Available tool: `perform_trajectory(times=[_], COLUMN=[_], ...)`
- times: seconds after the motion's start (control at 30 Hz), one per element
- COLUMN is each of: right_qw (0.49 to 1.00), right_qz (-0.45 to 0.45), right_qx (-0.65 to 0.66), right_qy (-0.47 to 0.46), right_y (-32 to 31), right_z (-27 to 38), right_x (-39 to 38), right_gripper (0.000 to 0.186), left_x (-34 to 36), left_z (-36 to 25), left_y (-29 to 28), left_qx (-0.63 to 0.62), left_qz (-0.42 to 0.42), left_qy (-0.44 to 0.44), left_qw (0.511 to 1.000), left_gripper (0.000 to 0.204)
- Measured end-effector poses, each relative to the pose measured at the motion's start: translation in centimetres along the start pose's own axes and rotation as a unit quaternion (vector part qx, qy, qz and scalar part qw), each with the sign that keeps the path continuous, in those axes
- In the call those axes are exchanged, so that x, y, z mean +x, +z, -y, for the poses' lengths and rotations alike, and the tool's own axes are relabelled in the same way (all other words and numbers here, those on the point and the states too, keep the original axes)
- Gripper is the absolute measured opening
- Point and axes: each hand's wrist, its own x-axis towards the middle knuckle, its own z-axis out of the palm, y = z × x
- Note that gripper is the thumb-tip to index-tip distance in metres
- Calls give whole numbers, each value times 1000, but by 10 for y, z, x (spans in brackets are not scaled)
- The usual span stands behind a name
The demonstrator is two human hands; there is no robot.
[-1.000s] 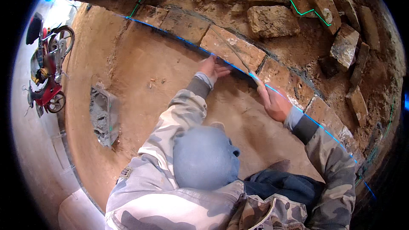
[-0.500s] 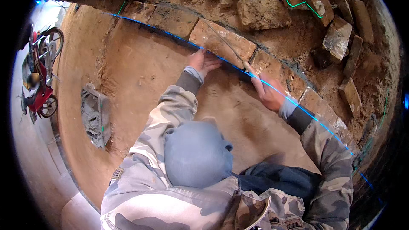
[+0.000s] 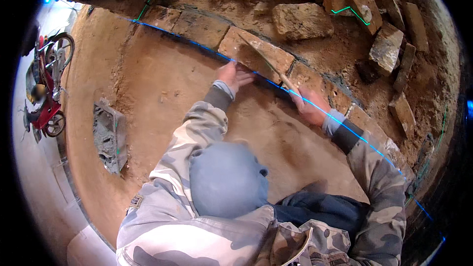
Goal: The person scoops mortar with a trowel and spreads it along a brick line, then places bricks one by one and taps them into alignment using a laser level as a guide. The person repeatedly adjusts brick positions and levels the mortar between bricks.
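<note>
left hand [image 3: 232, 75] lies spread against the brick [image 3: 256, 54]; right hand [image 3: 309, 108] grips a trowel [image 3: 268, 64], handle hidden.

No packaging, labels, signs or screens

Nothing of that kind shows anywhere in the view; no printed wrapper, no tag, no board, no display among what lies in front of the person.
</note>
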Motion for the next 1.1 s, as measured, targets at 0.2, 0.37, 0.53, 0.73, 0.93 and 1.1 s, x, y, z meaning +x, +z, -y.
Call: perform_trajectory(times=[0.2,0.37,0.53,0.73,0.93,1.1], right_qw=[998,995,991,982,986,978], right_qz=[-23,-75,-96,-145,-161,-179], right_qx=[49,61,-4,80,45,48], right_qy=[-15,20,91,96,2,98], right_y=[-31,-43,10,61,82,93], right_z=[2,-17,-61,-56,-80,-104], right_x=[-38,-146,-242,-239,-217,-171], right_gripper=[41,30,29,20,31,22], left_x=[-6,-5,-34,-20,13,1], left_z=[-7,-33,-15,10,9,15], left_y=[2,17,105,133,117,135], left_qx=[36,406,678,810,785,773], left_qz=[18,-17,229,276,294,314], left_qy=[3,110,590,466,495,487], left_qw=[999,907,374,224,231,259], left_gripper=[57,66,98,125,103,109])
